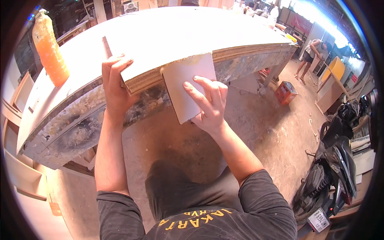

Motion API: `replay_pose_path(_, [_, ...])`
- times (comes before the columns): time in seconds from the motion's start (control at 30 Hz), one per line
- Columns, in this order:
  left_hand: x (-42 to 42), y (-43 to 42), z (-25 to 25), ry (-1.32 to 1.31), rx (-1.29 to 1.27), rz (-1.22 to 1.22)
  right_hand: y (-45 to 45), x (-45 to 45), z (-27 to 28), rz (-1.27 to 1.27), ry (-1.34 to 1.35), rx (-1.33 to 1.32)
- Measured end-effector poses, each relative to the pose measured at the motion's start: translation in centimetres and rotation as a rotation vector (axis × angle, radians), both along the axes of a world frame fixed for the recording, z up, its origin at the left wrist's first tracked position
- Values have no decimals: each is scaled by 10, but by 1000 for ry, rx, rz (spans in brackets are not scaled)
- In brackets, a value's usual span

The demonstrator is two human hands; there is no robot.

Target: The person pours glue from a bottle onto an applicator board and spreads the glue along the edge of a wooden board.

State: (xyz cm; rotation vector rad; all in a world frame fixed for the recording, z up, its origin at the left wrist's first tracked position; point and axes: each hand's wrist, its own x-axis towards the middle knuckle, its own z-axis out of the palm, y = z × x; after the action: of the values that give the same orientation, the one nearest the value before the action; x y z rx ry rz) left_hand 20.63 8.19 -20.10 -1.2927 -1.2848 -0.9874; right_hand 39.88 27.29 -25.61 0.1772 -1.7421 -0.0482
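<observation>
My left hand is closed at the near edge of the white-topped table. Its fingers bend over a thin, brown-edged board, whose upper face is lost in the glare; the thumb is largely hidden. My right hand grips a small white rectangular panel, with fingers spread across its face and the thumb behind it. The panel is tilted against the table's layered wooden edge, its lower part hanging below. An orange-filled plastic bottle stands on the tabletop at the left.
A motorcycle is parked at the right. A red tin sits on the concrete floor. Farther back, another person bends over beside wooden panels. Clear bottles and other items crowd the table's far right edge.
</observation>
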Motion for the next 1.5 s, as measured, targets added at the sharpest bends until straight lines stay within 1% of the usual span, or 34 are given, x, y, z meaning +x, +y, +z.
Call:
replay_pose_path(0.1, [1, 0, 2, -1, -4, -5, -5, 14, 0, 5, 1, -33])
replay_pose_path(0.2, [1, -1, 0, -6, -6, 7, -2, 12, 11, 0, 13, -7])
replay_pose_path(0.5, [2, 0, 0, -1, -4, -3, -3, 15, -11, 39, -46, -47])
replay_pose_path(0.63, [0, 0, -1, 2, -8, 18, -8, 27, -11, 30, -86, -67])
replay_pose_path(0.73, [0, 0, -1, -16, -12, 26, -9, 27, -11, 47, -11, -58])
replay_pose_path(0.87, [4, 0, 0, -15, -4, 16, 2, 7, -13, -2, 6, -17])
replay_pose_path(0.97, [1, 0, -1, -29, -16, 23, 1, 8, -16, 41, -6, -54])
replay_pose_path(1.07, [1, 1, 0, -13, -1, 12, -9, 30, -11, 42, -171, -116])
replay_pose_path(1.13, [1, 1, 0, -19, 0, 6, -8, 35, -16, 106, -110, -150])
replay_pose_path(1.17, [1, 1, -1, -23, 2, 4, -6, 37, -20, 139, -81, -165])
replay_pose_path(1.2, [2, 0, -1, -28, -1, 10, -5, 40, -24, 223, -69, -232])
replay_pose_path(1.23, [3, -1, -1, -33, -4, 15, -11, 40, -29, 400, -16, -383])
replay_pose_path(1.3, [4, 0, 0, -29, -2, 17, -28, 42, -35, 896, 108, -852])
replay_pose_path(1.33, [4, 0, 1, -23, 2, 14, -33, 48, -39, 1111, 70, -1132])
replay_pose_path(1.43, [4, 1, -1, -26, 7, 11, -36, 61, -25, 1424, 203, -1530])
replay_pose_path(1.5, [2, 1, -1, -25, 8, 12, -39, 64, -14, 1474, 241, -1544])
